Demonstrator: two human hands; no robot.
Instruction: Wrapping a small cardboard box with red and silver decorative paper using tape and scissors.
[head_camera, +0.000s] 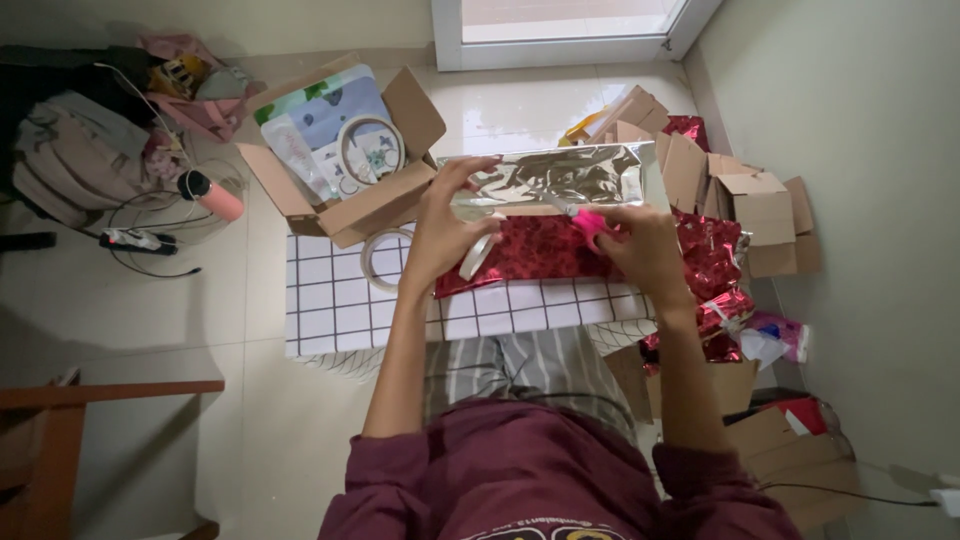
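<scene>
- I see the left hand with its fingers pinched on the left edge of the silver foil sheet, holding it up.
- Right hand is wrapped tight around pink-handled scissors, blades at the sheet's lower edge.
- Just below lies red patterned wrapping paper on the checked counter.
- A tape roll sits left of it, an open cardboard box behind.

We see daylight from the window at top — glare on floor tiles, dim left corners, edges bowed.
</scene>
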